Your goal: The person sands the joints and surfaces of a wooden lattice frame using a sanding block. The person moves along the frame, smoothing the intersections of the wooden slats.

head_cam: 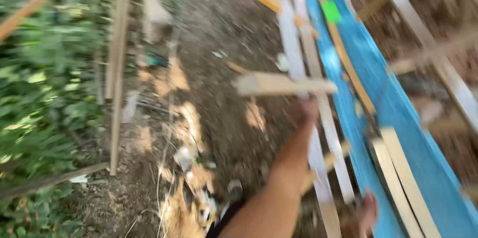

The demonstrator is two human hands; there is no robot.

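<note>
The picture is heavily blurred by motion. My left hand reaches forward at the end of an outstretched arm and grips a short pale wooden piece, held crosswise above the ground. My right hand is low at the bottom edge, next to a long blue board; the blur hides its fingers. A thin wooden stick lies slanted between the two hands, and I cannot tell whether either hand touches it.
White slats and pale wooden slats lie along the blue board, which carries a green patch. Bare dirt with sawdust patches fills the middle. Green plants and thin wooden stakes stand at the left.
</note>
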